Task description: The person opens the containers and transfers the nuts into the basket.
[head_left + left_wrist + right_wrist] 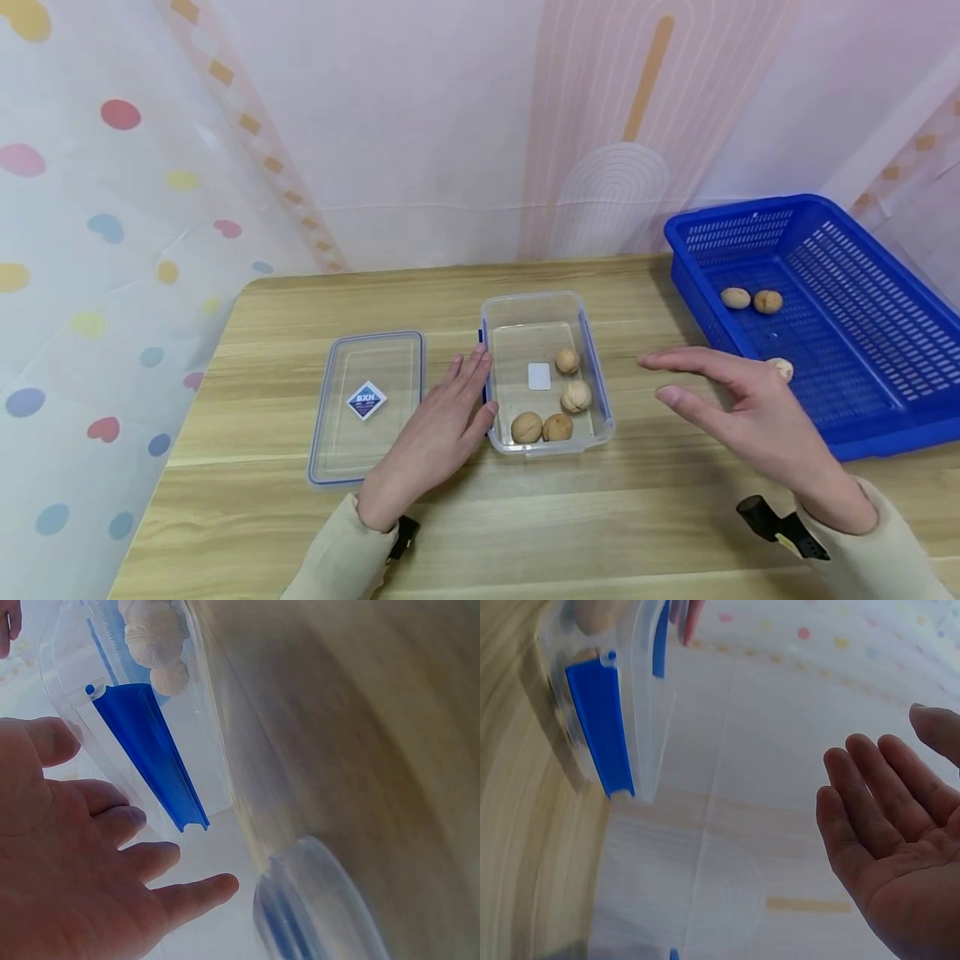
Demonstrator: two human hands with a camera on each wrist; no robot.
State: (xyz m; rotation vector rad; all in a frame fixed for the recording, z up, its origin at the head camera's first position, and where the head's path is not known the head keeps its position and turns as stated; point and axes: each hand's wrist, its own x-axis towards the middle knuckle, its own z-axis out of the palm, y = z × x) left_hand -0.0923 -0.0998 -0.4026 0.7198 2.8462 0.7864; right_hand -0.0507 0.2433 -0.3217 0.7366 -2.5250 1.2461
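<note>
My left hand (442,425) rests its fingertips at the left rim of a clear plastic box (513,321), fingers nearly straight. Several walnuts (576,397) lie along the right side and near end of that box. In the left wrist view, the box's blue side latch (150,754) hangs down beside the fingers. My right hand (750,408) hovers between the box and a blue basket (720,329), fingers extended, thumb apart, nothing held. In the right wrist view, its palm (915,885) shows bare, with another blue latch (604,727) of the box farther left.
The box's clear lid (390,358), with a blue seal and a diamond sticker, lies left of the box. Inside the blue basket at the right are two walnuts (768,302) side by side and one (782,368) near my right wrist. A patterned cloth (435,125) hangs behind the table.
</note>
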